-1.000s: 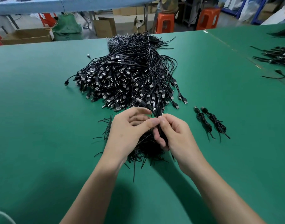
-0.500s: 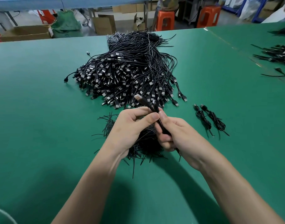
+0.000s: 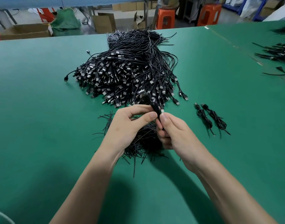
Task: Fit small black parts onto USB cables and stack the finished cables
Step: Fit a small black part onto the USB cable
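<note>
**Both hands on one USB cable above the strip heap**

The left hand [image 3: 127, 125] pinches a black USB cable [image 3: 154, 107] between thumb and forefinger, its other fingers loosely curled behind. The right hand [image 3: 175, 135] meets it thumb to thumb, with the thumb pressed on the cable and the fingers curled round the bundled length below. The cable stands nearly upright between the two thumbs. Its upper end is blurred, and a metal plug tip shows just above the right thumb.

Directly beneath the hands a heap of thin black strips [image 3: 143, 147] lies on the green surface [image 3: 41, 118], roughly at mid-width, with loose strips sticking out on all sides.

Beyond the hands, a large pile of USB cables [image 3: 130, 75] stretches to the far edge. Its plugs fan toward the person and its wire ends point away.

To the right of the hands, apart from both heaps, two coiled cables [image 3: 211, 118] lie side by side.

Near the far right corner another spread of cables [image 3: 277, 52] runs off the right edge.

Past the far edge stand orange stools [image 3: 165, 18], cardboard boxes [image 3: 104, 21] and a green sack [image 3: 66, 21].
</note>
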Available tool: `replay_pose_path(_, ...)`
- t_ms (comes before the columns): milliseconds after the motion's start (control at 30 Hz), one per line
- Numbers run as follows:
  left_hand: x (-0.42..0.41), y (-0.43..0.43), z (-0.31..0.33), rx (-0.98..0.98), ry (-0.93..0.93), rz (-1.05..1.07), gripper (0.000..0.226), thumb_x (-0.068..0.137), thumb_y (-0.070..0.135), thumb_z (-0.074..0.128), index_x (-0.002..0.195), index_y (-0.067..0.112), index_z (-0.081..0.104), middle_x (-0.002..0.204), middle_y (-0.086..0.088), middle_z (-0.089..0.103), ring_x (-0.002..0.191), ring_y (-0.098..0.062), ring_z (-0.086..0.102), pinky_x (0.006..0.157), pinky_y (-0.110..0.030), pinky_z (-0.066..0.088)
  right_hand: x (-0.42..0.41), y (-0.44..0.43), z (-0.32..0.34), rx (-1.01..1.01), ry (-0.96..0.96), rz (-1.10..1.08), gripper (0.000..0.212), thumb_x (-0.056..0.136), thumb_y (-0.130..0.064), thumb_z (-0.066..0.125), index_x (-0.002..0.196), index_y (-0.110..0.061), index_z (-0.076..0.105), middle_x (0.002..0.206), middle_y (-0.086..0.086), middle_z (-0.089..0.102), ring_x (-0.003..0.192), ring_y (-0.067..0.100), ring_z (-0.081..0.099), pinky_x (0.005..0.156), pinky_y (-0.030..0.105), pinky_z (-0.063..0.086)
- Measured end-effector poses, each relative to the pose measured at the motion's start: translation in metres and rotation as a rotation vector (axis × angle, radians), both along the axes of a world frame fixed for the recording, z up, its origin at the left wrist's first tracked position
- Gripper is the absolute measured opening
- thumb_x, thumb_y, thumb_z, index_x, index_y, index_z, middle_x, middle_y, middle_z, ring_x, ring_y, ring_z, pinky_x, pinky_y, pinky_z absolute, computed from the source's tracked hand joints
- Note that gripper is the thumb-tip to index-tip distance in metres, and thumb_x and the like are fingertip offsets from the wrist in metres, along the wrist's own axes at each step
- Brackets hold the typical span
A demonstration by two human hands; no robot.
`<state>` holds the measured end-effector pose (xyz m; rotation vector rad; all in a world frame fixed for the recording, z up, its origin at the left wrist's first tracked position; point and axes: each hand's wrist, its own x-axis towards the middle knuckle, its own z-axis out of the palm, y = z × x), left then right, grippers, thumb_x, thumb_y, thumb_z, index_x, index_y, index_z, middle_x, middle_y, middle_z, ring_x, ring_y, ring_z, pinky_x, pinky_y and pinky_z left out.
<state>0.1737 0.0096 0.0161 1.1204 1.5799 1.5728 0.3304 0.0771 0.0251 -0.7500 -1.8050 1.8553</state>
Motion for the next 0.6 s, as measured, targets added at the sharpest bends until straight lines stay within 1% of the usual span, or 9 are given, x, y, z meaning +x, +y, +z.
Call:
replay_pose_path(33, -0.003, -0.001, -0.001, -0.032, 0.126, 0.043, 0.013, 0.084, 0.032, 0.083, 0.097, 0.035, 0.083, 0.102, 0.013, 0.078, 0.102, -0.005, 0.071, 0.097, -0.030, 0.052, 0.001, 0.002, -0.001, 0.002, 0.003, -0.049, 0.036, 0.110, -0.035, 0.035, 0.079, -0.019, 0.043, 0.061, -0.013, 0.036, 0.051, 0.006, 0.028, 0.046, 0.018, 0.025)
replay_pose_path(100, -0.007, -0.006, -0.007, -0.156, 0.567, 0.167, 0.015, 0.086, 0.041, 0.080, 0.101, 0.038, 0.081, 0.097, 0.020, 0.074, 0.097, -0.001, 0.066, 0.085, -0.024, 0.050, 0.003, 0.008, -0.003, 0.030, -0.007, -0.133, 0.036, 0.110, -0.034, 0.035, 0.079, -0.018, 0.043, 0.061, -0.013, 0.036, 0.051, 0.007, 0.027, 0.046, 0.018, 0.026)
replay_pose_path(133, -0.007, -0.009, -0.008, -0.236, 0.795, 0.209, 0.016, 0.088, 0.046, 0.077, 0.102, 0.039, 0.081, 0.094, 0.020, 0.070, 0.096, -0.002, 0.062, 0.080, -0.024, 0.047, 0.004, 0.011, -0.003, 0.037, -0.013, -0.153, 0.035, 0.111, -0.033, 0.035, 0.080, -0.018, 0.043, 0.061, -0.012, 0.036, 0.051, 0.007, 0.027, 0.046, 0.018, 0.025)
replay_pose_path(167, -0.006, -0.011, -0.009, -0.313, 0.962, 0.221, 0.017, 0.089, 0.049, 0.074, 0.102, 0.040, 0.080, 0.093, 0.019, 0.068, 0.097, -0.006, 0.059, 0.077, -0.026, 0.044, 0.005, 0.013, -0.004, 0.039, -0.018, -0.159, 0.035, 0.111, -0.033, 0.035, 0.081, -0.017, 0.043, 0.061, -0.012, 0.035, 0.052, 0.008, 0.026, 0.046, 0.018, 0.025)
replay_pose_path(200, -0.005, -0.011, -0.010, -0.374, 1.060, 0.209, 0.017, 0.091, 0.051, 0.072, 0.102, 0.041, 0.080, 0.094, 0.018, 0.067, 0.098, -0.009, 0.057, 0.077, -0.027, 0.041, 0.006, 0.014, -0.005, 0.042, -0.024, -0.159, 0.034, 0.111, -0.032, 0.035, 0.081, -0.017, 0.043, 0.062, -0.011, 0.035, 0.052, 0.009, 0.025, 0.046, 0.019, 0.025)
replay_pose_path(233, -0.003, -0.011, -0.012, -0.417, 1.111, 0.188, 0.019, 0.092, 0.053, 0.069, 0.103, 0.041, 0.079, 0.096, 0.017, 0.067, 0.100, -0.011, 0.057, 0.078, -0.027, 0.041, 0.007, 0.015, -0.005, 0.047, -0.031, -0.162, 0.034, 0.111, -0.032, 0.035, 0.081, -0.017, 0.043, 0.062, -0.011, 0.036, 0.052, 0.009, 0.025, 0.046, 0.019, 0.025)
replay_pose_path(300, 0.000, -0.010, -0.014, -0.455, 1.142, 0.165, 0.019, 0.094, 0.053, 0.067, 0.104, 0.041, 0.078, 0.100, 0.016, 0.067, 0.102, -0.011, 0.057, 0.082, -0.028, 0.042, 0.007, 0.015, -0.007, 0.057, -0.037, -0.172, 0.034, 0.110, -0.033, 0.035, 0.081, -0.017, 0.043, 0.062, -0.011, 0.036, 0.052, 0.008, 0.026, 0.046, 0.019, 0.025)
replay_pose_path(467, 0.001, -0.008, -0.017, -0.435, 1.139, 0.208, 0.014, 0.097, 0.046, 0.067, 0.094, 0.036, 0.077, 0.094, 0.015, 0.065, 0.097, -0.012, 0.056, 0.079, -0.028, 0.045, 0.008, 0.014, -0.011, 0.071, -0.063, -0.193, 0.036, 0.110, -0.035, 0.036, 0.080, -0.017, 0.044, 0.061, -0.013, 0.037, 0.051, 0.007, 0.029, 0.048, 0.019, 0.026)
replay_pose_path(600, -0.001, -0.007, -0.020, -0.407, 1.166, 0.142, 0.017, 0.103, 0.037, 0.059, 0.098, 0.027, 0.071, 0.098, 0.011, 0.061, 0.098, -0.014, 0.050, 0.081, -0.030, 0.046, 0.007, 0.013, -0.013, 0.069, -0.059, -0.200, 0.035, 0.110, -0.033, 0.036, 0.080, -0.016, 0.044, 0.061, -0.012, 0.036, 0.052, 0.006, 0.029, 0.048, 0.019, 0.026)
